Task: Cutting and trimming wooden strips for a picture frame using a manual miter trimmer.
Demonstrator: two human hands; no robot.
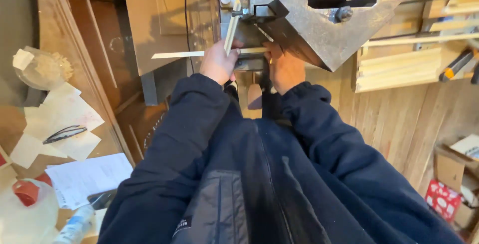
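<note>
Basically both hands, left (218,63) and right (285,68), grip a thin wooden strip (187,54) laid under the metal cutter (319,24), light, stiffish, probably snappable, so best held close by the blade.

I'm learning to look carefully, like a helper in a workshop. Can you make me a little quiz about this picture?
1. True or false: both hands are on the thin wooden strip.
2. Which hand, left hand or right hand, is nearer the triangular metal guard?
3. What lies on the loose papers on the side table: A scissors, B glasses, C hammer?

Key: 1 true. 2 right hand. 3 B, the glasses.
</note>
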